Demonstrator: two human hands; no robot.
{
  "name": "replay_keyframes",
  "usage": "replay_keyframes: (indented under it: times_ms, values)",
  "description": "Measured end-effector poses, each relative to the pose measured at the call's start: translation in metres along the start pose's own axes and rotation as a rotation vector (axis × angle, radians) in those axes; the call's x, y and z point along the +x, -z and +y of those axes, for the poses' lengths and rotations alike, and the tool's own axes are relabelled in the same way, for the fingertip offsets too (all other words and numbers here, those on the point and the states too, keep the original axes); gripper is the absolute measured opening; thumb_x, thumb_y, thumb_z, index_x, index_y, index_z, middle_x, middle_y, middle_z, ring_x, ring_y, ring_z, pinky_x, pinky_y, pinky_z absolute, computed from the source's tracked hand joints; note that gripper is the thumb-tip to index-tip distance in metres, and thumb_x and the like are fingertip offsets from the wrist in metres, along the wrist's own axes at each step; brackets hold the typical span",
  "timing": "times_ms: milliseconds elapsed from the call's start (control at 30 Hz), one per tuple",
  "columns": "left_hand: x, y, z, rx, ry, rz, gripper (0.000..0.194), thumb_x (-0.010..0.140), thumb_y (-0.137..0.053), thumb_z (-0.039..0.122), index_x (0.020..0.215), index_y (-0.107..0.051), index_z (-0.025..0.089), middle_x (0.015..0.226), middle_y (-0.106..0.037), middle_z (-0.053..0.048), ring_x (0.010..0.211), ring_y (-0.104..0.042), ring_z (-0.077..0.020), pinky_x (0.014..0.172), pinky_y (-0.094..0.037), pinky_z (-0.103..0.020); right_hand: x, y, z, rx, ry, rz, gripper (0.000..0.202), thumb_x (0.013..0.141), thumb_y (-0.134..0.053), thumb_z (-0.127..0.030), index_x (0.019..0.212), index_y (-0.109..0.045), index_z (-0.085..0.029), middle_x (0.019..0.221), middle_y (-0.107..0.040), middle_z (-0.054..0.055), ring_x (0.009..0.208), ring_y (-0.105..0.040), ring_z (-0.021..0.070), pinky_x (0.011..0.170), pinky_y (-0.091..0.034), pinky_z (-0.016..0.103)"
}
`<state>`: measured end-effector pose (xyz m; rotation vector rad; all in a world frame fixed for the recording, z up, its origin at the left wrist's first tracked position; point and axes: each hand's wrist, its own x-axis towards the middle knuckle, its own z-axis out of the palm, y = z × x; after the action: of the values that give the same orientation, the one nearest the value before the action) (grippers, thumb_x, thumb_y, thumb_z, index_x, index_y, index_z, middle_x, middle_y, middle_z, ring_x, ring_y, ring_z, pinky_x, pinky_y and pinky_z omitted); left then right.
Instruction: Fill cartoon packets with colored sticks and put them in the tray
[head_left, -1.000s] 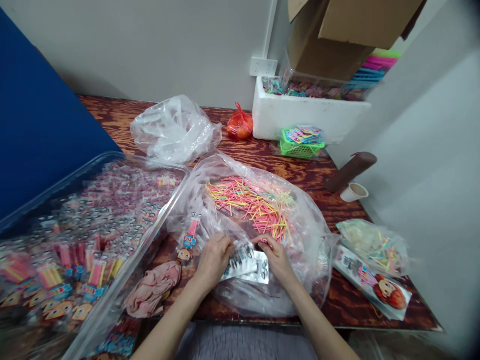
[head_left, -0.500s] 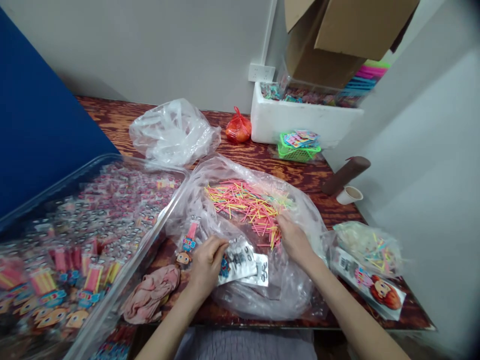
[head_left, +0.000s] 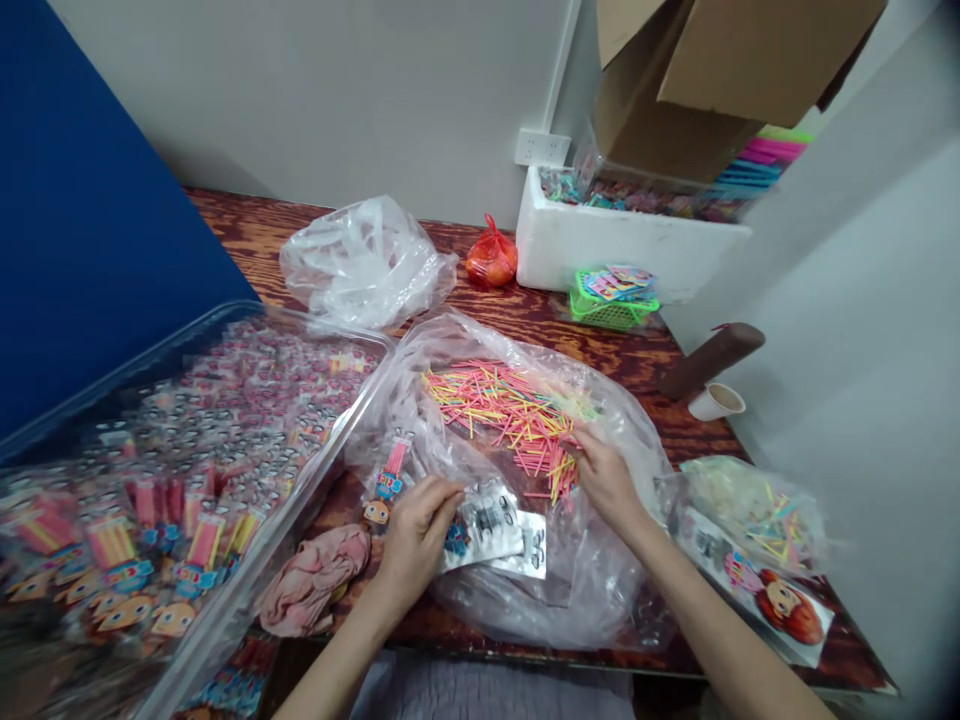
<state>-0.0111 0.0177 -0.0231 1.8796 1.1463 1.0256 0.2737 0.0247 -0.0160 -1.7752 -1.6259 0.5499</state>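
Observation:
My left hand (head_left: 417, 532) is closed, thumb and fingers pinching the edge of a small silver pouch (head_left: 491, 525) with a cartoon print. A second silver pouch (head_left: 534, 548) lies partly under it. My right hand (head_left: 609, 482) has its fingers bent together at the right edge of a loose pile of thin pink and yellow sticks (head_left: 499, 405); what they pinch, if anything, is hidden. The pile lies on a spread clear plastic bag (head_left: 517, 615). A filled packet of pink sticks (head_left: 391, 472) with a cartoon head lies left of my left hand.
At left stands a clear tub (head_left: 346, 425) full of filled packets, with a pink cloth (head_left: 319, 580) beside it. Behind are a crumpled bag (head_left: 367, 265), a red bag (head_left: 492, 257), a green basket (head_left: 611, 312) and a foam box (head_left: 637, 245). A paper cup (head_left: 716, 402) stands right.
The view has turned slightly left, so everything sits a little further right in the picture. Both hands stay in nearly the same places, at the pouch and the stick pile.

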Motion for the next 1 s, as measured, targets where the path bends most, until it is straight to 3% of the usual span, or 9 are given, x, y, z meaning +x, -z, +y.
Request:
replay_keyframes:
  times_ms: [100, 167, 233, 333, 500, 633, 767, 867, 1000]
  values:
    - [-0.001, -0.003, 0.002, -0.033, 0.018, 0.024, 0.016, 0.094, -0.053, 0.025, 0.089, -0.067, 0.020, 0.082, -0.065, -0.002, 0.080, -0.062, -0.0162, 0.073, -0.045, -0.026, -0.006, -0.020, -0.015, 0.448, -0.045, 0.091, 0.025, 0.091, -0.051, -0.041, 0.085, -0.063, -0.020, 0.088, -0.069, 0.005, 0.087, -0.062, 0.0218, 0.080, -0.047, 0.032]
    - [-0.002, -0.004, 0.004, -0.045, 0.026, 0.023, 0.016, 0.094, -0.053, 0.024, 0.089, -0.067, 0.020, 0.082, -0.065, -0.002, 0.080, -0.062, -0.0158, 0.073, -0.044, -0.025, -0.015, -0.040, -0.020, 0.655, -0.179, 0.039, 0.027, 0.087, -0.056, -0.046, 0.084, -0.063, -0.020, 0.082, -0.068, 0.004, 0.075, -0.061, 0.0187, 0.070, -0.049, 0.030]
    - [-0.004, -0.005, 0.005, -0.053, 0.029, 0.015, 0.016, 0.094, -0.053, 0.023, 0.088, -0.067, 0.020, 0.081, -0.065, -0.002, 0.079, -0.061, -0.0153, 0.072, -0.044, -0.024, -0.025, -0.060, -0.018, 0.721, -0.290, -0.048, 0.026, 0.081, -0.062, -0.046, 0.082, -0.064, -0.020, 0.075, -0.066, 0.001, 0.064, -0.057, 0.0157, 0.059, -0.046, 0.027]
    - [-0.005, -0.003, 0.007, -0.056, 0.042, 0.012, 0.015, 0.093, -0.054, 0.022, 0.087, -0.067, 0.020, 0.081, -0.065, -0.001, 0.078, -0.061, -0.0152, 0.072, -0.043, -0.024, -0.036, -0.074, -0.012, 0.722, -0.299, -0.104, 0.021, 0.079, -0.065, -0.040, 0.076, -0.065, -0.019, 0.072, -0.063, 0.000, 0.064, -0.056, 0.0150, 0.059, -0.044, 0.026]
    - [-0.006, -0.001, 0.009, -0.080, 0.087, 0.034, 0.013, 0.090, -0.057, 0.023, 0.081, -0.066, 0.019, 0.078, -0.064, -0.001, 0.076, -0.060, -0.0148, 0.070, -0.043, -0.024, -0.041, -0.068, -0.010, 0.748, -0.279, -0.131, 0.018, 0.082, -0.061, -0.037, 0.078, -0.066, -0.020, 0.076, -0.066, 0.001, 0.069, -0.059, 0.0168, 0.066, -0.047, 0.029]
    - [-0.007, -0.003, 0.009, -0.126, 0.104, 0.029, 0.016, 0.091, -0.056, 0.025, 0.081, -0.067, 0.019, 0.078, -0.064, -0.001, 0.077, -0.060, -0.0152, 0.071, -0.043, -0.024, -0.045, -0.057, -0.025, 0.778, -0.250, -0.104, 0.017, 0.084, -0.063, -0.037, 0.082, -0.069, -0.021, 0.082, -0.068, 0.002, 0.077, -0.061, 0.0183, 0.071, -0.048, 0.030]
    - [-0.006, -0.008, 0.010, -0.196, 0.159, -0.004, 0.019, 0.090, -0.057, 0.028, 0.080, -0.069, 0.018, 0.079, -0.065, -0.003, 0.077, -0.060, -0.0159, 0.071, -0.043, -0.025, -0.037, -0.043, -0.057, 1.132, -0.297, -0.060, 0.013, 0.084, -0.067, -0.036, 0.087, -0.067, -0.023, 0.085, -0.070, 0.001, 0.076, -0.063, 0.0166, 0.067, -0.050, 0.029]
    - [-0.004, -0.012, 0.014, -0.279, 0.249, -0.039, 0.021, 0.087, -0.059, 0.031, 0.076, -0.070, 0.017, 0.075, -0.063, -0.002, 0.073, -0.058, -0.0154, 0.067, -0.042, -0.024, -0.021, -0.036, -0.081, 1.494, -0.305, -0.025, 0.012, 0.081, -0.072, -0.034, 0.085, -0.066, -0.024, 0.086, -0.072, 0.000, 0.088, -0.067, 0.0196, 0.084, -0.053, 0.037]
    - [-0.003, -0.015, 0.018, -0.412, 0.362, -0.047, 0.021, 0.085, -0.061, 0.033, 0.078, -0.072, 0.017, 0.074, -0.063, -0.001, 0.072, -0.056, -0.0149, 0.066, -0.042, -0.023, -0.006, -0.040, -0.101, 1.658, -0.339, -0.068, 0.010, 0.080, -0.074, -0.030, 0.083, -0.067, -0.024, 0.082, -0.074, 0.001, 0.101, -0.068, 0.0230, 0.101, -0.047, 0.045]
